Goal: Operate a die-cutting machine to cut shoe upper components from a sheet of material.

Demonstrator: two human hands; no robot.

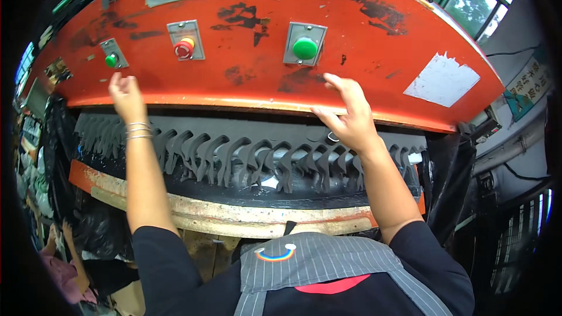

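Note:
Both my arms reach forward to the orange face of a large machine (263, 82). My left hand (127, 98), with bangles at the wrist, is raised just below a small green push button (111, 60); its slightly blurred fingers are loosely bent and hold nothing. My right hand (351, 118) is empty, thumb and fingers apart, below and to the right of a large green button (305, 48). Between the two sits a red stop button (184, 48) on a metal plate. Under the orange face lies dark grey foam sheet (246, 131), cut along its near side into a row of curved strips (225, 158).
A worn pale wooden ledge (246, 217) runs along the machine's near edge. Black plastic sheeting hangs at both sides, including the right (451, 169). At the lower left another person in pink (64, 269) is partly visible. Windows (468, 0) stand at the upper right.

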